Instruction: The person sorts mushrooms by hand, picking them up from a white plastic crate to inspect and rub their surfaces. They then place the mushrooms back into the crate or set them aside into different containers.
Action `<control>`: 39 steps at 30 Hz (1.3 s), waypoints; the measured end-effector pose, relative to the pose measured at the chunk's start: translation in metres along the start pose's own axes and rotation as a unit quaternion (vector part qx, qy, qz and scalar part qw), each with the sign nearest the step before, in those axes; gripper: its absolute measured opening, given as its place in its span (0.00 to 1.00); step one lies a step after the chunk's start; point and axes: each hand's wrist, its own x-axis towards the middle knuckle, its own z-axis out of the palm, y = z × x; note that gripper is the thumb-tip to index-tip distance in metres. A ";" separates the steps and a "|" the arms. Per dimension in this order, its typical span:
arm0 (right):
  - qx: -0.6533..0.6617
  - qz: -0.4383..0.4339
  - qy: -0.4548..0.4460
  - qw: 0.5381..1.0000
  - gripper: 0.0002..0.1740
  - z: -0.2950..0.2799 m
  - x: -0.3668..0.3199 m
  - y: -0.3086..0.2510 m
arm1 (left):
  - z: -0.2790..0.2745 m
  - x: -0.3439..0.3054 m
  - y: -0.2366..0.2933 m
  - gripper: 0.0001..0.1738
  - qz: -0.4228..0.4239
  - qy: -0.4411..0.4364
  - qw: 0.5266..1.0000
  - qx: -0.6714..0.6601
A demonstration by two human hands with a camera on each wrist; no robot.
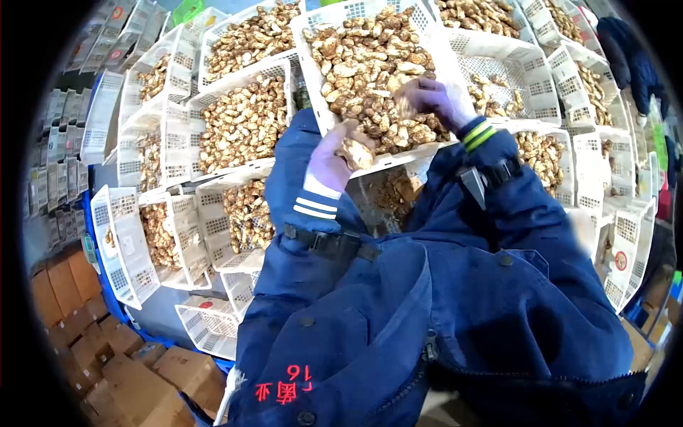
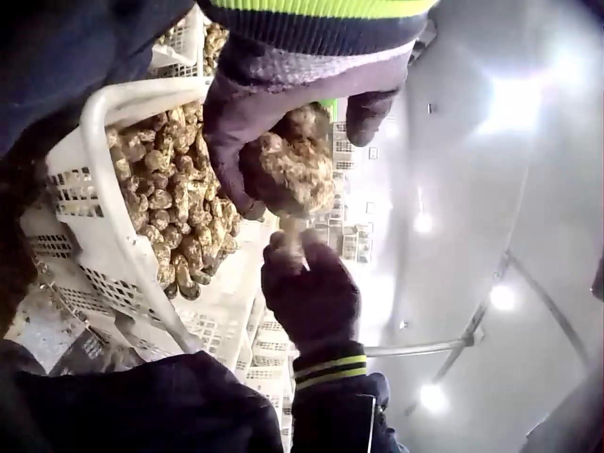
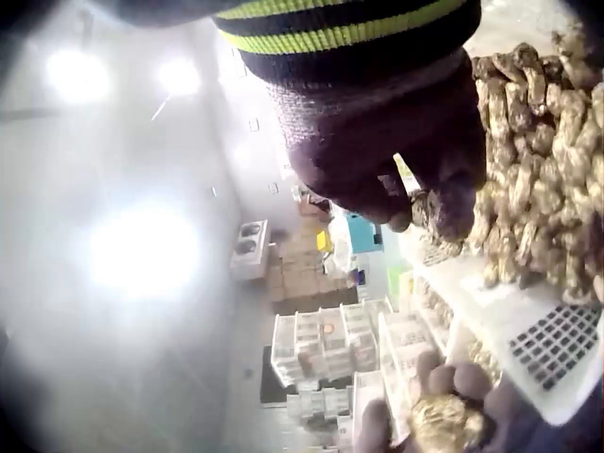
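My gloved left hand (image 1: 329, 162) grips a knobby brown-and-cream mushroom clump (image 1: 356, 154) at the near edge of a white crate (image 1: 334, 135). In the left wrist view, thumb and fingers wrap around this clump (image 2: 300, 170). My gloved right hand (image 1: 440, 101) is over the same crate's right side, pinching a mushroom (image 1: 405, 105). A pale mushroom stem (image 2: 291, 236) shows at the right fingertips in the left wrist view. The right wrist view has the right hand (image 3: 392, 142) with its fingers bent around a small mushroom piece (image 3: 425, 209). Loose mushrooms (image 1: 377, 57) fill the crate.
More white crates of mushrooms stand on both sides, such as the left crate (image 1: 242, 128). The right-hand crate (image 1: 498, 53) holds only a few. Below the near crate lies a dark heap of brown scraps (image 1: 395, 196). Cardboard boxes (image 1: 153, 377) are stacked at lower left.
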 end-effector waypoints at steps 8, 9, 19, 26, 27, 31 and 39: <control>-0.205 -0.158 -0.140 0.956 0.23 0.115 -0.083 -0.069 | -0.008 -0.052 0.005 0.20 0.001 0.018 0.969 0.248; -0.158 -0.054 -0.128 0.978 0.23 0.104 -0.086 -0.082 | -0.006 -0.059 0.012 0.20 0.015 0.039 0.982 0.183; -0.197 -0.060 -0.026 0.978 0.19 0.104 -0.087 -0.065 | -0.128 -0.188 0.321 0.34 0.391 0.302 0.867 0.068; -0.065 -0.112 -0.155 0.980 0.30 0.168 -0.090 -0.080 | -0.035 -0.115 0.154 0.22 0.239 0.088 0.963 -0.084; -0.120 -0.155 -0.147 0.970 0.32 0.170 -0.093 -0.087 | -0.023 -0.104 0.128 0.20 0.218 0.035 0.970 -0.106; -0.079 -0.121 -0.060 0.988 0.34 0.167 -0.093 -0.094 | 0.010 -0.067 0.058 0.20 0.227 -0.089 0.969 -0.039; 0.103 -0.106 -0.023 0.989 0.26 0.138 -0.089 -0.082 | 0.041 -0.088 0.054 0.24 0.226 0.028 0.944 0.241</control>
